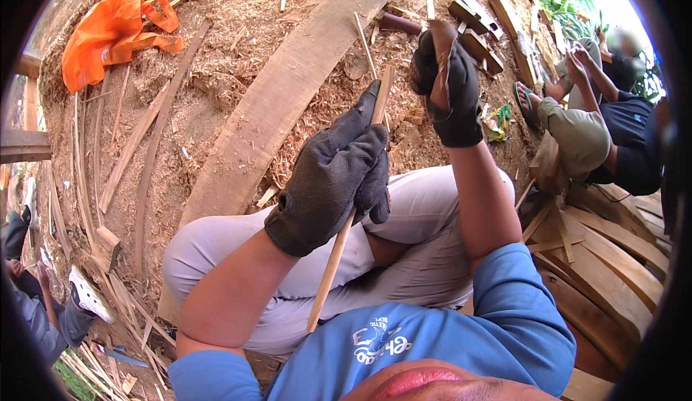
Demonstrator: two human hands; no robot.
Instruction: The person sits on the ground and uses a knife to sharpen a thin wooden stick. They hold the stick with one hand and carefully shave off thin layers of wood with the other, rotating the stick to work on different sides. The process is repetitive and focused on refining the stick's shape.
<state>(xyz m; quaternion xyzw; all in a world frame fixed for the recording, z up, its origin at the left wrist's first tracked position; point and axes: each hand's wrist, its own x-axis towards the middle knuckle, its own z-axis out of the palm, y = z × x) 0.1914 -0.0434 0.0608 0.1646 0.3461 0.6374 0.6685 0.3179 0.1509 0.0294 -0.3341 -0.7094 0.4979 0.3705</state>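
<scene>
While the long pale wooden stick (pixel 339 249) is clamped in the black-gloved left hand (pixel 335 177) across the lap, a brown blade-like tool (pixel 441 51) is gripped in the gloved right hand (pixel 447 91) just above its tip; looks like mid-shaving, so a controlled stroke is probably needed next

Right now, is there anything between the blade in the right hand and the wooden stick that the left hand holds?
Nothing visible: only open air separates the blade from the wooden stick.
</scene>
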